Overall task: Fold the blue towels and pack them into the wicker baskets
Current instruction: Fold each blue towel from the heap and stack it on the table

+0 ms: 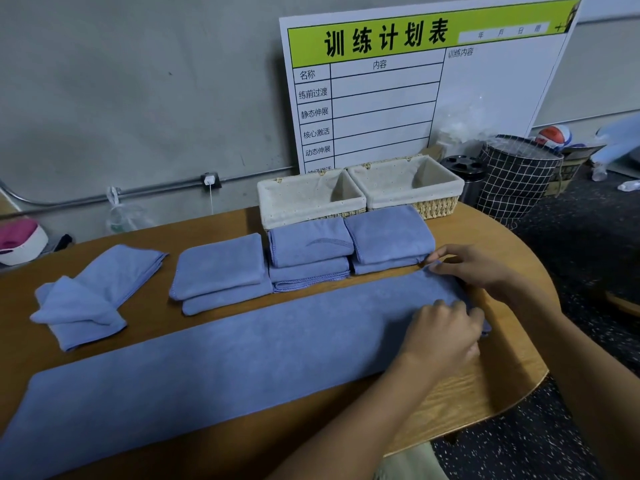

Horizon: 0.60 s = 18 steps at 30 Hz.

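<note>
Wooden table (467, 403): towel's (225, 358) right end under both hands.

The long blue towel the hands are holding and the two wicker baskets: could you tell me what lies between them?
In the head view, two stacks of folded blue towels lie between the long towel and the baskets.

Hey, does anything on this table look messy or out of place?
Yes: the loosely folded towel at the table's far left lies askew, its layers splayed apart, unlike the three neat stacks in front of the wicker baskets. Both baskets look empty.
</note>
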### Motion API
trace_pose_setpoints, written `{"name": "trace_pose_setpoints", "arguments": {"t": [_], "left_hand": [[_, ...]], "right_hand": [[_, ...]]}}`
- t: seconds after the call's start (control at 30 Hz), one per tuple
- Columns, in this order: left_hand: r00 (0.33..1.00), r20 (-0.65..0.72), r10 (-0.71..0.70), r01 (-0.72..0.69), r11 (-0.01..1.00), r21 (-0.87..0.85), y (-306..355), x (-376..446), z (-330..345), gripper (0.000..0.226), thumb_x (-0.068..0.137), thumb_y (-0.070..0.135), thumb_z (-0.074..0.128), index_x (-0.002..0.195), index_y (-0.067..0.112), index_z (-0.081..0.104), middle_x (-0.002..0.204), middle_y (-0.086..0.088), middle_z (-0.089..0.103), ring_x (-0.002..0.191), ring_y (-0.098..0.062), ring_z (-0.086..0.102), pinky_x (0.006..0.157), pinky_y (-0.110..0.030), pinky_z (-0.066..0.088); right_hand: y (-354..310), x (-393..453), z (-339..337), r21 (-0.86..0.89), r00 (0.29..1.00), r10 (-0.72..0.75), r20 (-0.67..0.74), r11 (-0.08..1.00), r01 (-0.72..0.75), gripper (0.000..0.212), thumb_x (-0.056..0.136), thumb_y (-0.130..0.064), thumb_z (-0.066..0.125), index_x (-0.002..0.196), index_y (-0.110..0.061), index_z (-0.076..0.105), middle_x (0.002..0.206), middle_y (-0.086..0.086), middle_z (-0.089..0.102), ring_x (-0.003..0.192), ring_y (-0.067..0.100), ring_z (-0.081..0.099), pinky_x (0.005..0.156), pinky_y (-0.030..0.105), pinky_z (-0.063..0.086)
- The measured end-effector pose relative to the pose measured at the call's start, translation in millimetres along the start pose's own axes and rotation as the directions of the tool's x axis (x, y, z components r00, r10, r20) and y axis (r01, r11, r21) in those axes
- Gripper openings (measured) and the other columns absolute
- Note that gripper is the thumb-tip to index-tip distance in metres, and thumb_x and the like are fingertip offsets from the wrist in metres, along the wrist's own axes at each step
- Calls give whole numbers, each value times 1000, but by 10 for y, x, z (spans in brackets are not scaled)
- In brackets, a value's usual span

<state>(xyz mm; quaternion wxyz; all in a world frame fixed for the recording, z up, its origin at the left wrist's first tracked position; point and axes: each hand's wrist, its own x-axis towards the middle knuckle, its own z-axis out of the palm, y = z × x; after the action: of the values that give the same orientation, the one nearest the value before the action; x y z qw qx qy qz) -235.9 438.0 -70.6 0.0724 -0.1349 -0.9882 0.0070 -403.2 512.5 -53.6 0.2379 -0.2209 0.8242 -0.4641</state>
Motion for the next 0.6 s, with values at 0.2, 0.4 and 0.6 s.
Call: {"name": "trace_pose_setpoints", "arguments": {"t": [0.2,0.4,0.6], "left_hand": [[998,-35,-61,62,998,26,54,70,-36,17,91,39,62,91,22,57,77,1,53,66,-13,53,49,-28,32],[952,-244,-185,135,968,-209,-42,-22,-38,16,84,26,63,84,12,55,69,-8,59,58,-28,59,49,-28,30],[844,-272,-462,144,684,-715,-233,-363,-99,27,87,23,61,69,18,41,58,5,50,53,-9,46,51,-28,39]], "right_hand": [[1,1,-27,2,1000,-4,2,1000,4,14,92,-16,70,103,-8,70,106,13,72,102,26,65,84,31,46],[13,-15,-85,91,999,-50,-1,995,50,13,95,-7,63,102,-3,72,111,20,69,98,24,63,80,29,47],[-82,-67,-21,309,994,-65,85,951,35,14,97,-10,57,97,-9,71,91,6,65,82,21,58,68,30,46]]}}
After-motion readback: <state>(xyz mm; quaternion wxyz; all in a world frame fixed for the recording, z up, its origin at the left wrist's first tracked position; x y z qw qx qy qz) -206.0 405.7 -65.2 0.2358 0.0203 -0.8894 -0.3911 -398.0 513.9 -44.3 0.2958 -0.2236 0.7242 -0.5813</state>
